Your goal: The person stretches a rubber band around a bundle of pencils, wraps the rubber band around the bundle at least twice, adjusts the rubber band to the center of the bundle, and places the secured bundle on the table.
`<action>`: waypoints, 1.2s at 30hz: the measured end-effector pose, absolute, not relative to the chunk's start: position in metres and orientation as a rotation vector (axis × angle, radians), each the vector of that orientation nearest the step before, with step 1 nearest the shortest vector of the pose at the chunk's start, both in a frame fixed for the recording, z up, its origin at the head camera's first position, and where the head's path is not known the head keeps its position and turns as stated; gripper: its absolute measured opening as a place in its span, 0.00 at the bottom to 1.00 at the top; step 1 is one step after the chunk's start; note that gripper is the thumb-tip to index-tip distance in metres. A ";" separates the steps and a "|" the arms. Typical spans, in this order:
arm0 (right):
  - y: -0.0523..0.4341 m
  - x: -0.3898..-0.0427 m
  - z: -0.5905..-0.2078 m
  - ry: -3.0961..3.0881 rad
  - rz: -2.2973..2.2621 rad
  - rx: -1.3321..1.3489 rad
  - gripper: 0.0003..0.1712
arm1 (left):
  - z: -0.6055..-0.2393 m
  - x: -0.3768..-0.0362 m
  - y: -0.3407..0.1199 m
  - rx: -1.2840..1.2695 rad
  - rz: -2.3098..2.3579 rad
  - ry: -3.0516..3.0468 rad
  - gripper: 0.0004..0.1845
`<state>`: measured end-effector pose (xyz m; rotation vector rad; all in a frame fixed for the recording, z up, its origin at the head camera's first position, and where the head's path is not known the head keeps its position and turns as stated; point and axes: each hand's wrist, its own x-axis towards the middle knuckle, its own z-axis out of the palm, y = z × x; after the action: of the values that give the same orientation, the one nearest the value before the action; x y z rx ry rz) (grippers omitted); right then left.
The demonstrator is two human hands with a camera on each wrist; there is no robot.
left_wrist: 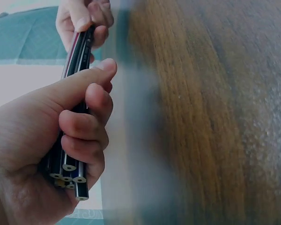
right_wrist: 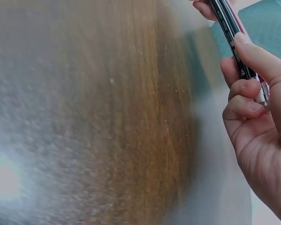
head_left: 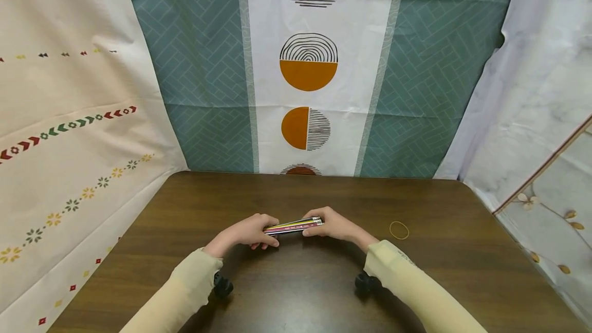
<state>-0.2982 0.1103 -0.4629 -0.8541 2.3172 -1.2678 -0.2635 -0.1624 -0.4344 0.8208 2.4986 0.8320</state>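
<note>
A bundle of several pencils (head_left: 293,226) is held between my two hands above the table, lying nearly level in the head view. Dark, red and yellow barrels show among them. My left hand (head_left: 250,231) grips one end, its fingers curled round the barrels; in the left wrist view the flat unsharpened ends of the pencils (left_wrist: 68,174) stick out below the fingers. My right hand (head_left: 333,224) holds the other end, with silver-coloured tips (right_wrist: 262,97) by its curled fingers in the right wrist view. A yellow rubber band (head_left: 399,230) lies on the table, right of the right hand.
The brown wooden table (head_left: 296,297) spreads under both arms. A patterned green and white cloth (head_left: 208,66) hangs behind its far edge, with pale cloths at the left and right. Dark wrist devices (head_left: 223,285) sit below the sleeves.
</note>
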 end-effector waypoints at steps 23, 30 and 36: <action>0.093 -0.260 -0.455 2.345 -1.629 -0.421 0.17 | -0.442 -0.265 -0.155 0.929 0.788 2.570 0.12; 0.094 -0.256 -0.450 2.290 -1.809 -0.399 0.16 | -0.443 -0.267 -0.150 1.000 0.780 2.640 0.13; 0.094 -0.255 -0.448 2.258 -1.861 -0.387 0.17 | -0.438 -0.265 -0.149 1.001 0.782 2.647 0.13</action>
<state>-0.2552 0.0944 -0.4479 -0.3871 2.2582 -1.8608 -0.2654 -0.1490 -0.4381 1.0008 2.6474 0.7821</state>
